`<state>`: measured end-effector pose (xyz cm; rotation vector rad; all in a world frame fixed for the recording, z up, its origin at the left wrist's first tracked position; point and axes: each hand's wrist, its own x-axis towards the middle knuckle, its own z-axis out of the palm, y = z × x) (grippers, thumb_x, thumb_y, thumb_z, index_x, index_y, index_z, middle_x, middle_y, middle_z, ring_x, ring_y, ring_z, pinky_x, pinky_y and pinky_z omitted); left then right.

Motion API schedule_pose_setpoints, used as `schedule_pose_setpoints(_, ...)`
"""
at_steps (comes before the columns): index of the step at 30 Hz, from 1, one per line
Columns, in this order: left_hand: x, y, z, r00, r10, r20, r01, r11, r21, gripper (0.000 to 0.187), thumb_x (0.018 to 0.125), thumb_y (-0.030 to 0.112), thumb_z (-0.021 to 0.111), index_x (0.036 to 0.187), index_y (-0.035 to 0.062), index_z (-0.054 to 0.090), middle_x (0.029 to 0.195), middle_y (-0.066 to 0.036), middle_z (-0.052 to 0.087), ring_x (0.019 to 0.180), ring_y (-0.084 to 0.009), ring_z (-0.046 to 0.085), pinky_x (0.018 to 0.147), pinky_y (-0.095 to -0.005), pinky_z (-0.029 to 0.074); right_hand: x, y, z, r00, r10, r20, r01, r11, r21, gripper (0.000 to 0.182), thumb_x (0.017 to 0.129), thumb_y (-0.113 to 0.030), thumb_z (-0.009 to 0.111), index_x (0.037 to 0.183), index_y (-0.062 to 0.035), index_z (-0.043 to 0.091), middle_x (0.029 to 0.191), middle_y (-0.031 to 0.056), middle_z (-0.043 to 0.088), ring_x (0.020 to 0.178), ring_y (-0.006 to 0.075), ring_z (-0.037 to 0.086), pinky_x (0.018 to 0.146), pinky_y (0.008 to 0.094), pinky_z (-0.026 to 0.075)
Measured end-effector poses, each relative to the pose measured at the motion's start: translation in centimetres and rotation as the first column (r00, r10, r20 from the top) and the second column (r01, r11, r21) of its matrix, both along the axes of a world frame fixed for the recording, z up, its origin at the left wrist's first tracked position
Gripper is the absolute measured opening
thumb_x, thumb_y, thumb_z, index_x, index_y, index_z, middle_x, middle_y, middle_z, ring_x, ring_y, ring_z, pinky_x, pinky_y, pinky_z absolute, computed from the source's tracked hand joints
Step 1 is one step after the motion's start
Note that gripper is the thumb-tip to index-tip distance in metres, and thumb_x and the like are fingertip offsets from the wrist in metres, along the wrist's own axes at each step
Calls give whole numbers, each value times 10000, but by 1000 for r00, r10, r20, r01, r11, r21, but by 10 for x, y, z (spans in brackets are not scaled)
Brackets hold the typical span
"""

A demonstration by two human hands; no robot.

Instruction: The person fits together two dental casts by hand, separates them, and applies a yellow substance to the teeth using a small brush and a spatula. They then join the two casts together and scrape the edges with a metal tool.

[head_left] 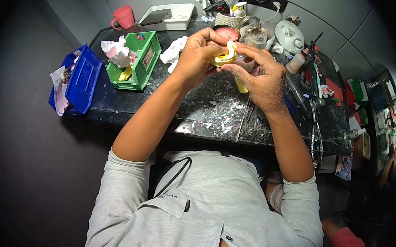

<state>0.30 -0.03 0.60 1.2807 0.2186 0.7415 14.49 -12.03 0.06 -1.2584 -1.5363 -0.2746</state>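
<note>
A yellow, arch-shaped dental cast (225,59) is held up over the front part of the bench. My left hand (197,57) grips its left side, fingers curled behind it and thumb on the near face. On the other side, my right hand (263,77) pinches the right edge between thumb and fingers. White dust specks cover the right hand especially. Just below, another yellow piece (241,85) rests on the bench, partly hidden by the right hand. Thin metal instruments (245,117) lie near the right wrist.
White crumbs litter the dark bench (162,105). To the left are a green bin (142,67), a blue bin (82,85) tilted at the edge, and crumpled tissue (173,55). Behind stand a pink mug (123,17) and white tray (180,19). A handpiece (296,91) lies right.
</note>
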Motion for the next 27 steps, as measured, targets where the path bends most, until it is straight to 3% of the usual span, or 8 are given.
schedule_pose_setpoints(20,1,3,-3,1000,2,-8,-2,1000,1,154,880,68,630,1017,51,561,849,-83,658,583,-94,605,444,-193,449,0,-3,1,1000,3,-10,-4,999,-49,443,696,-236,889,1062,-41,732,1079,103,738,970,232,697,850,349,558)
schedule_pose_setpoints(26,-1,-1,4,999,-35,30,36,997,-62,133,904,92,600,1021,33,574,848,-89,657,570,-86,588,424,-196,427,-3,-3,3,999,11,-35,-11,1000,2,461,682,-237,897,1058,-36,721,1042,101,737,929,228,692,812,344,554)
schedule_pose_setpoints(27,0,1,3,999,-37,29,39,997,-60,133,904,92,600,1021,33,574,848,-89,657,570,-86,588,424,-196,427,-4,-4,5,1000,-10,23,9,999,51,461,678,-236,899,1049,-35,716,1043,99,736,930,236,691,812,344,552)
